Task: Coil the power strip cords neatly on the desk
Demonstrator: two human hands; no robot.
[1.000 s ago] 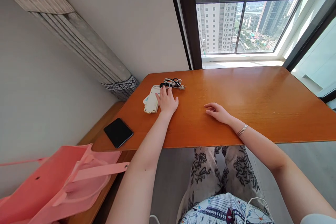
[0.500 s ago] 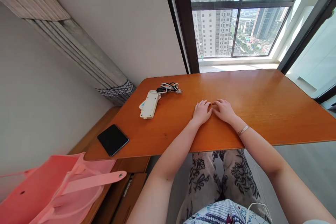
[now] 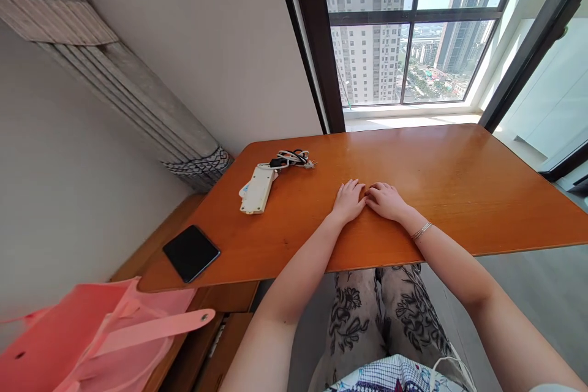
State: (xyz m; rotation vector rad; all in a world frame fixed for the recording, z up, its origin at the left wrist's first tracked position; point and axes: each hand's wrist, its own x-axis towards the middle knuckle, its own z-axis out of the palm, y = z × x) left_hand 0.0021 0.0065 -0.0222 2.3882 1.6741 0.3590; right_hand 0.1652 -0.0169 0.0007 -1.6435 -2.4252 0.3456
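Observation:
My left hand (image 3: 349, 200) and my right hand (image 3: 386, 200) rest on the orange-brown wooden table (image 3: 441, 165), close together with the fingertips almost meeting. Both lie fairly flat, fingers stretched forward, and neither holds anything. A thin silver bracelet (image 3: 421, 231) circles my right wrist. To the left of my hands lies a white power strip (image 3: 259, 190), its cable (image 3: 296, 158) bundled at the far end. A dark tablet (image 3: 192, 253) with a black screen lies flat near the table's left front corner.
A pink bag (image 3: 73, 337) with a strap sits at the lower left, beside wooden drawers (image 3: 229, 343). A grey curtain (image 3: 133, 98) hangs along the left wall. Behind the table is a dark-framed window (image 3: 408, 17) with tall buildings outside.
The view has shifted slightly, so everything appears a little lower and further left. My hands stay on the table, with only a slight shift of the fingers.

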